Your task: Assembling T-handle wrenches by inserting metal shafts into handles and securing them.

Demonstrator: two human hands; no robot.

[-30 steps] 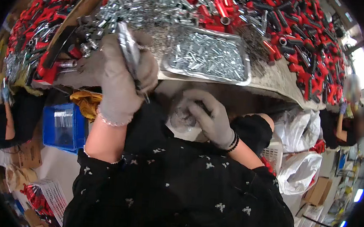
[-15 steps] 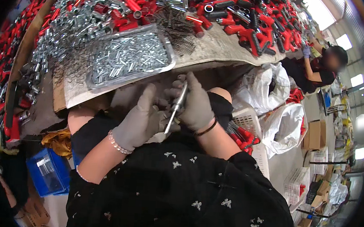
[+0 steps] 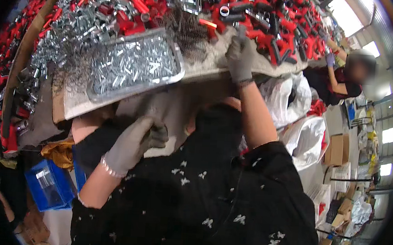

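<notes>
My right hand (image 3: pixel 240 59), in a grey glove, reaches forward over the table's front edge, beside the red and black pistol-shaped handles (image 3: pixel 275 44). Its fingers are closed and blurred; a greyish tip stands out above them, too unclear to name. Low over my lap, my left hand (image 3: pixel 133 143), also gloved in grey, has its fingers curled in toward the thumb. Whatever lies inside them is hidden. Nearest to it on the table is a clear tray (image 3: pixel 180 66) heaped with small silver pins (image 3: pixel 134 63).
Dark springs (image 3: pixel 187 31), red tubes and silver metal sleeves (image 3: pixel 56 44) pile up behind the tray. White sacks (image 3: pixel 307 139) stand to my right, blue bins (image 3: pixel 48 185) at lower left. A co-worker (image 3: pixel 336 77) sits at the far right, near the handles.
My right hand has gone from my lap forward and right onto the table. The shiny metal rod between my hands no longer shows clearly. My left hand has moved slightly left and down.
</notes>
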